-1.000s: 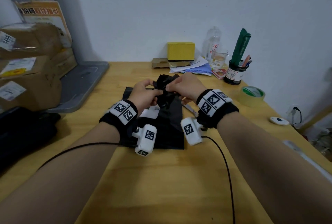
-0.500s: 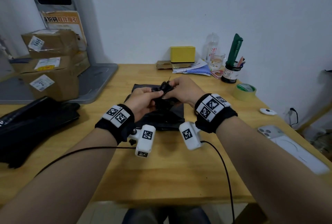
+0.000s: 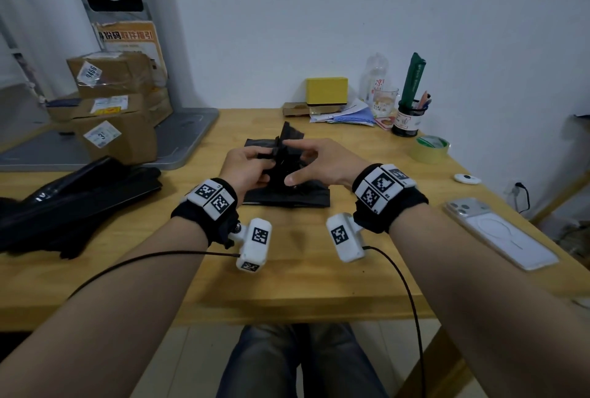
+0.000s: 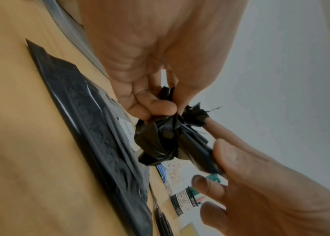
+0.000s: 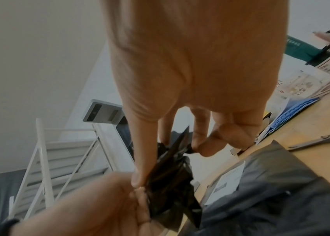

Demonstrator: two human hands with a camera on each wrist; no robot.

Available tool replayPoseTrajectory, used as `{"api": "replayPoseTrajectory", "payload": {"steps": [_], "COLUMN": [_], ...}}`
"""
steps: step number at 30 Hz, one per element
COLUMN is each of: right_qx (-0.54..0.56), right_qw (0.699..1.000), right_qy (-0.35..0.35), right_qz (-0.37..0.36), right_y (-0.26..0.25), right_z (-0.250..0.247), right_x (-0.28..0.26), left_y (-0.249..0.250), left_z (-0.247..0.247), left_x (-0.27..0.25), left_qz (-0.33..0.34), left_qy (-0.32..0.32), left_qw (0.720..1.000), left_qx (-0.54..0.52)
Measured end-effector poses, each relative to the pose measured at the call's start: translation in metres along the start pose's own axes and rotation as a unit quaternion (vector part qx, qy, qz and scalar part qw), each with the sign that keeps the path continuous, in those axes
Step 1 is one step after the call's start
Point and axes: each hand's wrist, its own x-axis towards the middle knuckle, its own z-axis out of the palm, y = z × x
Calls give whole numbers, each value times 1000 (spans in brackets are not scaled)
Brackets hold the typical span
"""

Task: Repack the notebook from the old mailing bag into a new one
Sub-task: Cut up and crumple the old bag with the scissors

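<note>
A crumpled black mailing bag (image 3: 285, 155) is held in the air between both hands. My left hand (image 3: 252, 164) grips its lower wad (image 4: 160, 135) with curled fingers and thumb. My right hand (image 3: 319, 158) pinches the bag's upper part (image 5: 172, 172) between thumb and fingertips, the other fingers splayed. Under the hands a flat black mailing bag (image 3: 287, 198) with a white label (image 5: 228, 180) lies on the wooden table (image 3: 303, 270). No notebook shows.
A pile of black bags (image 3: 73, 203) lies at the left, with cardboard boxes (image 3: 111, 104) on a grey platform (image 3: 178, 139) behind. A phone (image 3: 498, 231), tape roll (image 3: 429, 148), pen holder (image 3: 408, 116) and yellow box (image 3: 325, 91) stand right and back.
The head view has pulled back and up. My right hand's fingers have spread from a tight clasp, and a corner of the crumpled bag now sticks up between the hands.
</note>
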Motion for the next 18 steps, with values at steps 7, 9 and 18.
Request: {"api": "replayPoseTrajectory", "payload": {"steps": [7, 9, 18], "right_qx": [-51, -36, 75], "right_qw": [998, 998, 980], "right_qy": [32, 47, 162], "right_qz": [-1, 10, 91], "right_y": [4, 7, 37], "right_z": [17, 20, 15], "right_x": [-8, -13, -89], "left_y": [0, -1, -1], "left_z": [1, 2, 38], "left_x": [-16, -21, -65], "left_qz": [35, 60, 91], "left_qy": [-26, -43, -108], "left_qw": [998, 995, 987], "left_qx": [39, 68, 76]}}
